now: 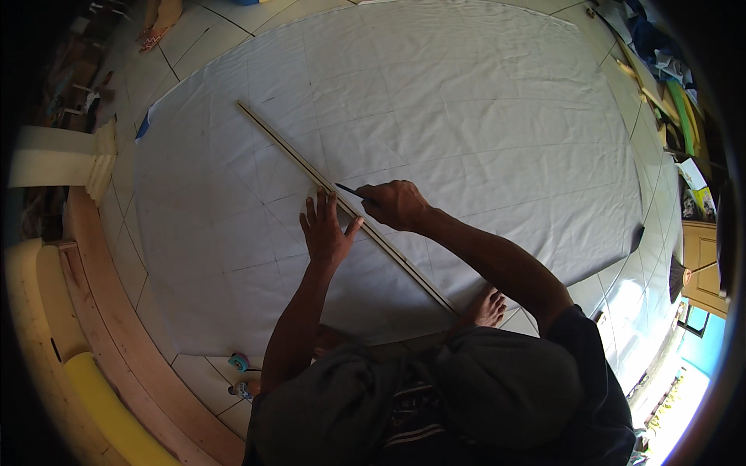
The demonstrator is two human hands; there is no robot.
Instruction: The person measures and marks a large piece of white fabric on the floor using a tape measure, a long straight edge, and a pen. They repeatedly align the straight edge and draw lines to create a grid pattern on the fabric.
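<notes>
A long pale straightedge (423, 275) lies diagonally across a large grey-white sheet (505, 116) marked with faint grid lines. My left hand (329, 233) rests on it near the middle, fingers spread and pressing down. My right hand (399, 206), just to the right, grips a thin dark pen-like tool (350, 189), its tip at the straightedge's edge; whether it is a pen or a blade I cannot tell. My bare foot (486, 307) is beside the straightedge's lower end.
Tiled floor (198, 50) surrounds the sheet. Another person's foot (155, 31) is at the upper left. Wooden boards (155, 349) and yellow rolled material (109, 396) line the left, below a white pillar (54, 155). A tape roll (238, 361) lies near me; assorted strips (684, 116) lie at right.
</notes>
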